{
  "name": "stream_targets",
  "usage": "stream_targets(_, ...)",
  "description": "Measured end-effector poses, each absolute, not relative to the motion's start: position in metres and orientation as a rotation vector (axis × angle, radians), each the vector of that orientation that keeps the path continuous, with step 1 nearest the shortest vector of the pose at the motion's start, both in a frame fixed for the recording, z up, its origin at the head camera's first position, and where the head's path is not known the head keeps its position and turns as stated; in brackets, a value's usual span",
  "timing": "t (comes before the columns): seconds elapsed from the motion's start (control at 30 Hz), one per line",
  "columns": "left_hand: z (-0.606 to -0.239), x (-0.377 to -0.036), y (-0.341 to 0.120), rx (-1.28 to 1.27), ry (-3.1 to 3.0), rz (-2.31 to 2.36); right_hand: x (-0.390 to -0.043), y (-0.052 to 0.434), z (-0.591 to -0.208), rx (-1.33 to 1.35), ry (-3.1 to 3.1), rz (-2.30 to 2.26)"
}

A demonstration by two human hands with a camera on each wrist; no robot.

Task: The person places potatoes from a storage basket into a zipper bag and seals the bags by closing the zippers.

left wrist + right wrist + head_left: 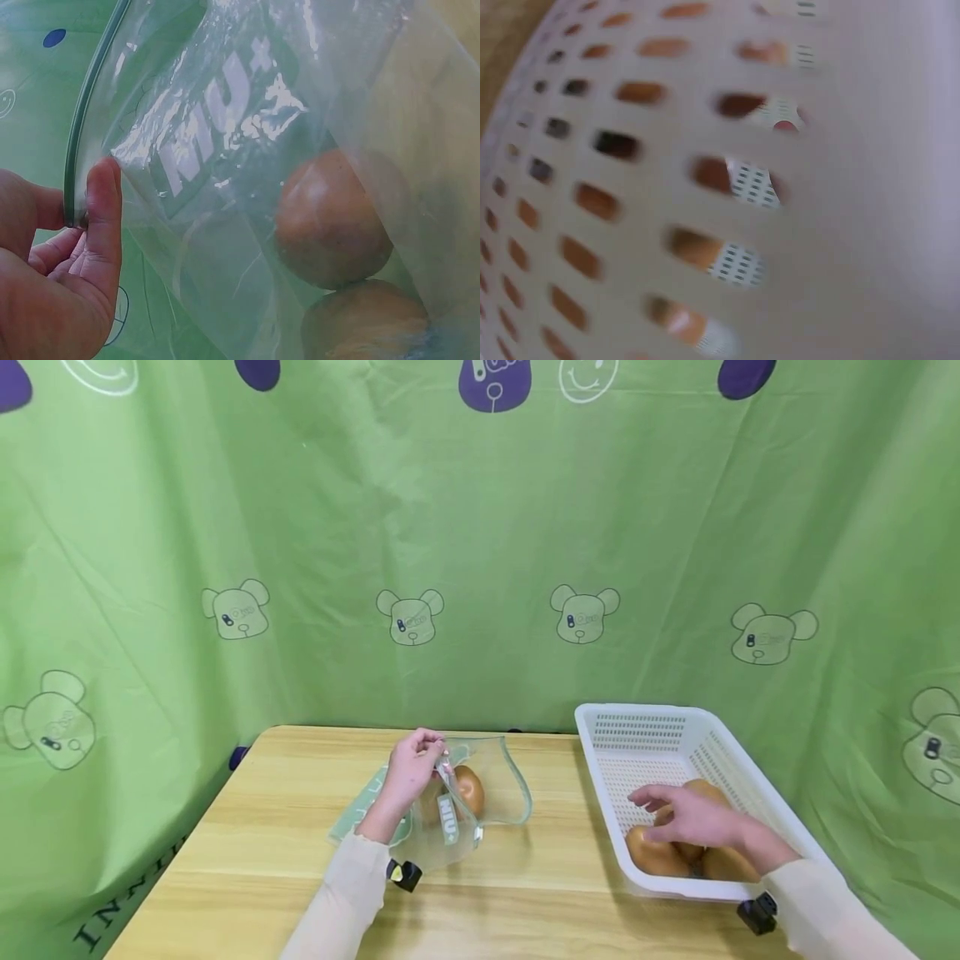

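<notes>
My left hand (411,770) pinches the open edge of a clear zip bag (506,785) with green trim, at the middle of the table. Inside the bag lies a glossy, round orange-brown item (469,789); the left wrist view shows two such round items (335,217) through the plastic, one against the other. To the right, my right hand (701,817) reaches over a white plastic basket (600,797), fingers spread, right above several more round orange-brown items (654,853). The basket's slotted wall (840,247) fills the right wrist view and hides that hand's fingers.
A green printed sheet or flat bag (352,821) lies under the left forearm on the wooden table (247,843). Behind the table's back edge hangs a green curtain (480,685) with bear prints. The basket's raised rim surrounds the right hand's area.
</notes>
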State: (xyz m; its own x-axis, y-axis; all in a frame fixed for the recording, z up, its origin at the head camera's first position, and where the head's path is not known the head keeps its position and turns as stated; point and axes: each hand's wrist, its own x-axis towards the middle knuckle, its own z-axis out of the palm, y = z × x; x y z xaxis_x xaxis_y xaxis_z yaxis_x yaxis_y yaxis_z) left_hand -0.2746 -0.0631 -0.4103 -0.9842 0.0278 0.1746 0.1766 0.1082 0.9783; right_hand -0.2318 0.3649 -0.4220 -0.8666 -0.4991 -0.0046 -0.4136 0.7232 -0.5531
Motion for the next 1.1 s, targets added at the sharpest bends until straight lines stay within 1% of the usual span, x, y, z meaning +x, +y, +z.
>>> stream_targets(0.3, -0.414, -0.274, -0.063, -0.208, -2.254, -2.020, -0.237, 0.370, -0.443, -0.799, 2.726, -0.815)
stream_targets(0.8, -0.415, -0.275, -0.065, -0.204, -2.257, -2.016, -0.241, 0.367, -0.447, -0.912, 2.707, -0.637)
stream_targets(1.1, -0.412, -0.277, -0.065, -0.214, -2.267, -2.012, -0.242, 0.362, -0.445, -0.898, 2.729, -0.469)
